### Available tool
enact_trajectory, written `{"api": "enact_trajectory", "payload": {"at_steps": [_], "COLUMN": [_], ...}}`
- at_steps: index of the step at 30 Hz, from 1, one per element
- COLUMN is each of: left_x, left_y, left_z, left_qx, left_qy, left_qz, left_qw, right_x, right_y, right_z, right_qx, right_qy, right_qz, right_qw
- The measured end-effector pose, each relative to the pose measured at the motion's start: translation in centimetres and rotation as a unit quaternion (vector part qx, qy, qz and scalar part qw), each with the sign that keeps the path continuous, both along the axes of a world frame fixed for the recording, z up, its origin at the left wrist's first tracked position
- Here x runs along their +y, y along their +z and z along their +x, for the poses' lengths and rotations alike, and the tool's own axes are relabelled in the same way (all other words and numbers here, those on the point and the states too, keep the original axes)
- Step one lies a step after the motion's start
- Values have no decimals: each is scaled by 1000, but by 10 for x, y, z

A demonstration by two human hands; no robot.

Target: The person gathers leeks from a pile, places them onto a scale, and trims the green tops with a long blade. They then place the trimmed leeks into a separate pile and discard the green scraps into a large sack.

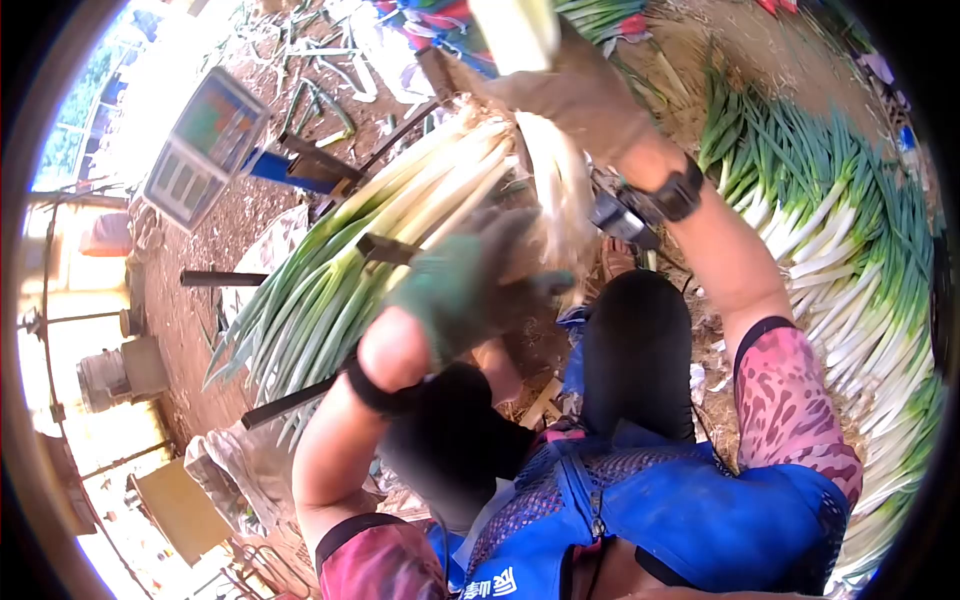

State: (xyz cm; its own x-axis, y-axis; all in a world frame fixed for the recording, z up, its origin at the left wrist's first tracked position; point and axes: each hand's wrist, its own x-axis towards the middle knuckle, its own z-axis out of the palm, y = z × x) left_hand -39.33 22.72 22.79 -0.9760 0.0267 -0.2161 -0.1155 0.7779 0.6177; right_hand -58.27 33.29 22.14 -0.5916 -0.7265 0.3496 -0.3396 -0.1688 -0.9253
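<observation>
A bundle of long green onions [350, 240] lies slantwise on a dark metal frame [285, 403], white ends toward the upper middle, green leaves at the lower left. My left hand [465, 280], in a green and grey glove, is beside the bundle's white part, its fingers blurred by motion. Higher up, my right hand [580, 95], in a brownish glove, is at the white onion ends [550, 170]. A pale white stalk piece [515, 30] shows just above its fingers; blur hides how the fingers sit.
A digital scale [205, 150] stands at the upper left. A long heap of green onions [830, 230] covers the ground along the right. Loose leaves [325, 100] are scattered at the top. A yellowish box [180, 510] and crumpled cloth [240, 475] are at the lower left.
</observation>
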Motion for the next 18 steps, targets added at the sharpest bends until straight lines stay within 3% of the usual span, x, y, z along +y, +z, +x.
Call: {"api": "enact_trajectory", "payload": {"at_steps": [1,3,5,7,8,9,10,11,12,13,15,17,18], "left_x": [-18,-45,-81,-123,-144,-167,-189,-189,-178,-187,-178,-178,-177], "left_y": [4,13,-4,-17,-35,-69,-128,-156,-176,-211,-210,-206,-200], "left_z": [16,42,63,81,93,108,123,139,145,165,157,151,145], "left_qx": [72,179,336,384,364,285,211,35,-108,16,83,128,190], "left_qy": [0,106,196,211,221,239,262,216,210,187,239,310,305], "left_qz": [31,128,79,-121,-201,-206,-155,-360,-406,-409,-367,-240,-259], "left_qw": [997,970,918,891,882,905,929,907,883,893,895,911,897], "right_x": [-27,-77,-121,-142,-173,-183,-190,-188,-181,-174,-159,-151,-148], "right_y": [-4,-15,-22,-28,-63,-67,-115,-158,-228,-296,-218,-245,-242], "right_z": [-3,3,15,32,29,47,44,38,28,18,44,20,22], "right_qx": [197,256,324,394,433,492,504,504,635,743,459,517,461], "right_qy": [-75,-26,30,112,169,170,180,194,130,48,138,159,124], "right_qz": [48,64,135,169,221,417,428,442,413,382,490,401,357], "right_qw": [976,964,936,896,857,745,728,716,640,548,728,740,803]}}
